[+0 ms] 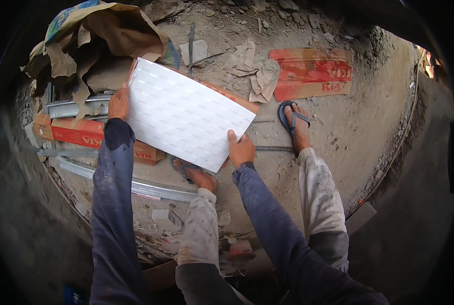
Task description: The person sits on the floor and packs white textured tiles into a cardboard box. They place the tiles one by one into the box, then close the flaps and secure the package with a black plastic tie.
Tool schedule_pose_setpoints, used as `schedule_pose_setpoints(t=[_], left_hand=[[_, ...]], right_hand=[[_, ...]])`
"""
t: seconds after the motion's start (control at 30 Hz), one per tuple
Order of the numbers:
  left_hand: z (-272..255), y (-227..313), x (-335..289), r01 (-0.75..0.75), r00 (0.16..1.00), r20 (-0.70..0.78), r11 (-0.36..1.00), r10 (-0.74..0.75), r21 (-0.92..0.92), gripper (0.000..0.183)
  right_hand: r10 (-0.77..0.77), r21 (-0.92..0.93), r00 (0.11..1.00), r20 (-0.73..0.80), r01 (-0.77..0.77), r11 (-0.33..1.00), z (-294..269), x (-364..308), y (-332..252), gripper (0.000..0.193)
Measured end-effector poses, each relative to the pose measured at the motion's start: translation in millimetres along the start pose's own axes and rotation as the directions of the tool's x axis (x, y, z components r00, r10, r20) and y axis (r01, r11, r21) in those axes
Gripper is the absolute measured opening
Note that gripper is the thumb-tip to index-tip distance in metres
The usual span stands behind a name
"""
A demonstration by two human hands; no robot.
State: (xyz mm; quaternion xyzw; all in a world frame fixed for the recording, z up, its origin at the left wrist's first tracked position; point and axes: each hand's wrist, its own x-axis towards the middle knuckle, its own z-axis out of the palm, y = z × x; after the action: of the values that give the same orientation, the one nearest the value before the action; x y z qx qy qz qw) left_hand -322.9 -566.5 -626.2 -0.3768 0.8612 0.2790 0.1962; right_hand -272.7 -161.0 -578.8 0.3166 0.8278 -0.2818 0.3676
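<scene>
A white rectangular tile (189,114) with a glossy wavy relief is tilted in front of me, between my two hands. My left hand (119,103) grips its left edge, fingers partly hidden behind it. At the lower right side my right hand (241,149) is closed on the edge, with the thumb on the top face. Red and brown cardboard (232,94) shows along the tile's far edge; how much of it lies beneath is hidden.
To the left lie a red carton (77,130) and metal channels (161,190). A torn paper sack (130,28) is at the far left. Flattened red cardboard (311,73) and crumpled brown paper (265,81) lie on the dusty ground beyond my sandalled feet (300,129).
</scene>
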Motion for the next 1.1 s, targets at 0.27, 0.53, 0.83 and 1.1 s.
schedule_pose_setpoints(t=[0.27,0.53,0.83,1.1], left_hand=[[2.7,-10.0,42.2,0.283,0.917,0.365,0.906,-0.160,-0.314,0.098],[16.8,-51.8,72.9,0.419,0.874,0.454,0.742,-0.172,-0.524,0.072],[8.5,-106.7,98.9,0.415,0.817,0.518,0.883,-0.255,-0.220,0.047],[21.2,-99.4,116.2,0.043,0.965,0.261,0.995,-0.017,-0.095,0.046]], right_hand=[[0.035,0.152,0.986,-0.161,-0.010,0.988,-8.6,32.2,19.8,0.050],[0.131,0.868,0.950,0.284,-0.313,0.386,48.7,99.5,66.4,0.067],[-0.299,-0.104,0.926,-0.231,0.282,0.954,-109.7,138.0,26.7,0.044],[-0.317,-0.309,0.948,0.021,0.308,0.900,-144.9,185.5,50.8,0.033]])
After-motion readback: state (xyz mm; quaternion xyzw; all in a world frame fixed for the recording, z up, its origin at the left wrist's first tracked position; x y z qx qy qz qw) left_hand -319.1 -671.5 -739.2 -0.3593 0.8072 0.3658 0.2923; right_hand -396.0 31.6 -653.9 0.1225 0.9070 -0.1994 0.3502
